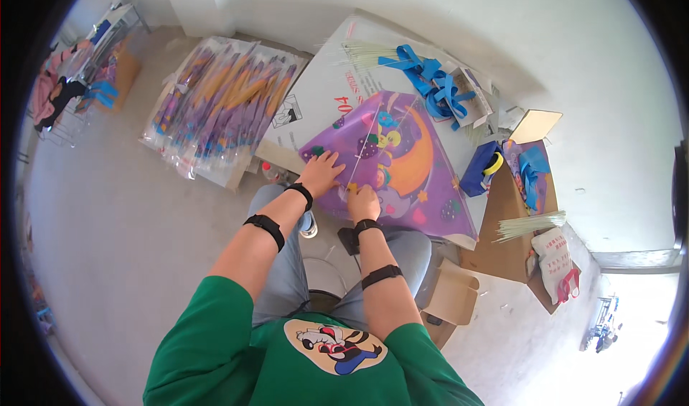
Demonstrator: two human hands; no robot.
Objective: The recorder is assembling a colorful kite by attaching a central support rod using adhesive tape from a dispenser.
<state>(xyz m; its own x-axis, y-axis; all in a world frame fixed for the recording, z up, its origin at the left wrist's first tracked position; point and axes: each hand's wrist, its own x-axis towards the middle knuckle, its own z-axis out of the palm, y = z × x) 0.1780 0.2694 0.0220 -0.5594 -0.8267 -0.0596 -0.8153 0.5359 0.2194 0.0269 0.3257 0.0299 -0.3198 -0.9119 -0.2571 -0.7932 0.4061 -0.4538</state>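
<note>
A purple kite printed with an orange moon, stars and cartoon animals lies over the near side of a white box top. Thin pale rods run across it. My left hand rests flat on the kite's left part, fingers spread. Just right of it, my right hand is closed in a pinch near the kite's near edge. A bit of yellow shows at its fingertips, but what they hold is too small to make out.
Bagged purple and orange kites are piled at the left. Blue ribbons and thin pale rods lie at the back. To the right are a tape roll, an open carton and a white bag.
</note>
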